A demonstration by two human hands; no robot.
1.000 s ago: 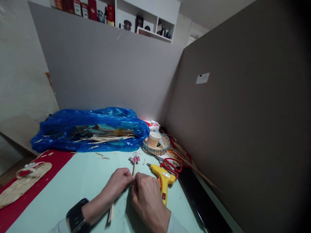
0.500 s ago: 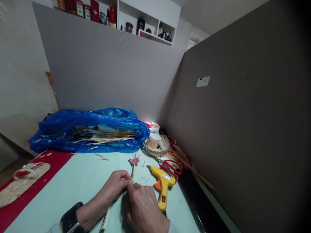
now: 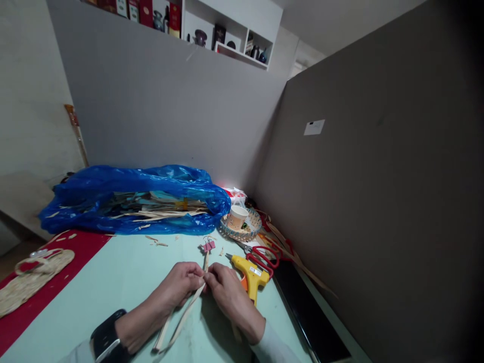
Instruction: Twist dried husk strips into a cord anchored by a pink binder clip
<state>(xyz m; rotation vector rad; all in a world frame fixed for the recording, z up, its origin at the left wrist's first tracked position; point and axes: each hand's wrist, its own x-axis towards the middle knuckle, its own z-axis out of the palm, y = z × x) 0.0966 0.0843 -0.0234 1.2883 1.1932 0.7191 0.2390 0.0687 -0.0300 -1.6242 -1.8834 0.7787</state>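
A narrow braid of pale straw strips runs toward me from a pink binder clip at its far end. Both hands meet at the near end of it. My left hand, with a dark watch on its wrist, pinches the strips from the left. My right hand grips them from the right, thumb and forefinger closed. Loose straw strips trail below the left hand toward the near edge. A yellow glue gun lies just right of my right hand, its handle partly hidden behind that hand.
Red-handled scissors and a woven basket holding a paper cup sit beyond the glue gun. A blue plastic bag of straw lies at the back. A woven straw piece rests on red cloth at left; a black panel lies at right.
My right hand has turned and shifted up and right, so its thumb and forefinger now show. A loose strip now hangs between the hands in a bend. My left hand stays almost in place.
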